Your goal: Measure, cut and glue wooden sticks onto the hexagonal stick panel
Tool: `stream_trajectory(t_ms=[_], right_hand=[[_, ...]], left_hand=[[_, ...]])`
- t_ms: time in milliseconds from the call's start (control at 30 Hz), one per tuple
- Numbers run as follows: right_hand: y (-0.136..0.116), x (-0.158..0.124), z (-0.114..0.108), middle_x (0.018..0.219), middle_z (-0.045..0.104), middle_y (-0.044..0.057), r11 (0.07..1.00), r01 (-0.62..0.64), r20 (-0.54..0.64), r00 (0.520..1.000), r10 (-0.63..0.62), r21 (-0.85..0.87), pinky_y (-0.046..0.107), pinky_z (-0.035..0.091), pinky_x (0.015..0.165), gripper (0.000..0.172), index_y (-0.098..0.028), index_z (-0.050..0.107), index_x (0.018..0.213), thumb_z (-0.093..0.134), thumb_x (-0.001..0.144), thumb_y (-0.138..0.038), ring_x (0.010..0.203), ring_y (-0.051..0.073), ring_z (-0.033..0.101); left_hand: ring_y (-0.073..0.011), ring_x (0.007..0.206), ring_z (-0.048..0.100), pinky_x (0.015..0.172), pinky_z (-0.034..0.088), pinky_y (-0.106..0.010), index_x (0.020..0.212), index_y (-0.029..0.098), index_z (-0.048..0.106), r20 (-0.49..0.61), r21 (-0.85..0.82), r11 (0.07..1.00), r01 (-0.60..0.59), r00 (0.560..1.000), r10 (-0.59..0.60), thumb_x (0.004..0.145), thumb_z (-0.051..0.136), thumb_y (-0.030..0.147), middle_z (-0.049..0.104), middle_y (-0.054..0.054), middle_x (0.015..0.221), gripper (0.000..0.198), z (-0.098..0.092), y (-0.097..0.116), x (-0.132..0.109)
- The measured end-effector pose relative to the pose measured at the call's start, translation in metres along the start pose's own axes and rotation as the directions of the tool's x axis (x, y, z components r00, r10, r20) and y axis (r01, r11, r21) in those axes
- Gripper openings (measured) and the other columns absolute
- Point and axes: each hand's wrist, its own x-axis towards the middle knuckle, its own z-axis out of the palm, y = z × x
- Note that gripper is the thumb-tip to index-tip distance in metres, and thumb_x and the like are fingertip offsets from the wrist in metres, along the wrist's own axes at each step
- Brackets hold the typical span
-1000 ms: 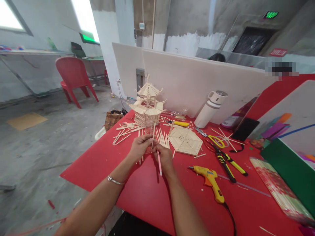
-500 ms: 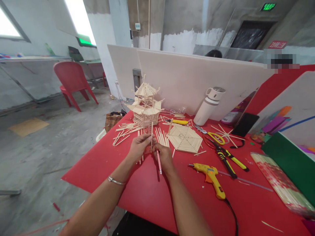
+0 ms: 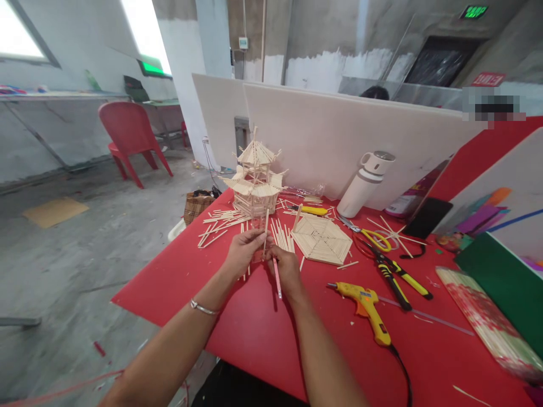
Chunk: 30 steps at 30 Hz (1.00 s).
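Observation:
My left hand is closed on a thin wooden stick, held upright between thumb and fingers. My right hand is closed around a pink pencil, its rear end pointing toward me; the tip is hidden near the lower part of the stick. Just beyond my hands stands a pagoda model built from wooden sticks. To the right of my right hand lies a flat hexagonal stick panel, with one short stick upright at its left corner. Loose sticks are scattered around the model's foot.
On the red table at right lie a yellow glue gun with its cord, black-yellow pliers, scissors and a bag of sticks. A white thermos stands before a white board.
The whole view has shifted slightly, so things appear a little further right. Both hands keep their hold on the stick and the pencil, with almost no movement.

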Motion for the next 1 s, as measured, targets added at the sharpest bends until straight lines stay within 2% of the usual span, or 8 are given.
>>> stream_trajectory(t_ms=[200, 300, 533, 667, 833, 1000], right_hand=[[0.001, 0.001, 0.003, 0.069, 0.069, -0.001, 1.000, 0.022, -0.006, 1.000, -0.022, 0.018, 0.022, 0.043, 0.059, 0.013, -0.020, 0.062, 0.070, 0.054, 0.079, -0.021, 0.059, 0.014, 0.061], [-0.003, 0.002, 0.003, 0.063, 0.065, -0.002, 1.000, 0.012, 0.020, 1.000, -0.013, 0.019, 0.022, 0.042, 0.057, 0.012, -0.020, 0.060, 0.067, 0.055, 0.077, -0.022, 0.054, 0.012, 0.058], [-0.023, 0.003, -0.008, 0.060, 0.061, -0.003, 0.991, -0.134, 0.148, 0.981, 0.128, 0.032, 0.021, 0.042, 0.055, 0.006, -0.020, 0.059, 0.064, 0.061, 0.069, -0.023, 0.053, 0.012, 0.054], [-0.032, 0.003, -0.012, 0.057, 0.058, -0.004, 0.980, -0.199, 0.176, 0.965, 0.192, 0.025, 0.020, 0.040, 0.054, 0.009, -0.021, 0.057, 0.061, 0.063, 0.067, -0.025, 0.052, 0.011, 0.050], [-0.033, 0.003, -0.011, 0.058, 0.058, -0.005, 0.981, -0.194, 0.188, 0.964, 0.189, 0.012, 0.020, 0.040, 0.054, 0.003, -0.021, 0.059, 0.063, 0.058, 0.066, -0.020, 0.052, 0.011, 0.051], [-0.034, 0.003, -0.010, 0.057, 0.057, -0.004, 0.978, -0.208, 0.187, 0.961, 0.203, 0.006, 0.021, 0.039, 0.054, 0.004, -0.021, 0.058, 0.062, 0.056, 0.066, -0.021, 0.052, 0.011, 0.051]], left_hand=[[-0.0183, 0.067, 0.069, 0.057, 0.058, -0.030, 0.087, 0.012, 0.073, -0.047, -0.066, 0.993, 0.095, 0.994, -0.098, 0.059, 0.090, 0.034, 0.074, -0.007, 0.077, 0.040, 0.004, 0.008, -0.002], [-0.0163, 0.064, 0.069, 0.060, 0.058, -0.029, 0.084, 0.011, 0.072, -0.069, -0.108, 0.989, 0.104, 0.991, -0.111, 0.060, 0.089, 0.028, 0.073, -0.006, 0.073, 0.034, 0.003, 0.013, -0.001], [-0.0153, 0.060, 0.069, 0.061, 0.058, -0.027, 0.083, 0.009, 0.070, -0.037, -0.127, 0.963, 0.236, 0.969, -0.243, 0.070, 0.082, 0.016, 0.074, -0.008, 0.073, 0.019, -0.001, 0.021, -0.002], [-0.0158, 0.060, 0.070, 0.063, 0.058, -0.027, 0.082, 0.009, 0.069, -0.055, -0.148, 0.960, 0.240, 0.967, -0.250, 0.073, 0.078, 0.011, 0.074, -0.008, 0.071, 0.013, 0.001, 0.023, -0.004], [-0.0163, 0.059, 0.070, 0.061, 0.058, -0.027, 0.081, 0.008, 0.068, -0.079, -0.144, 0.960, 0.241, 0.964, -0.254, 0.076, 0.075, 0.010, 0.073, -0.009, 0.069, 0.008, 0.003, 0.024, -0.005], [-0.0158, 0.057, 0.069, 0.059, 0.058, -0.026, 0.079, 0.008, 0.068, -0.098, -0.146, 0.957, 0.249, 0.959, -0.265, 0.076, 0.075, 0.009, 0.073, -0.008, 0.068, 0.008, 0.003, 0.024, -0.005]])
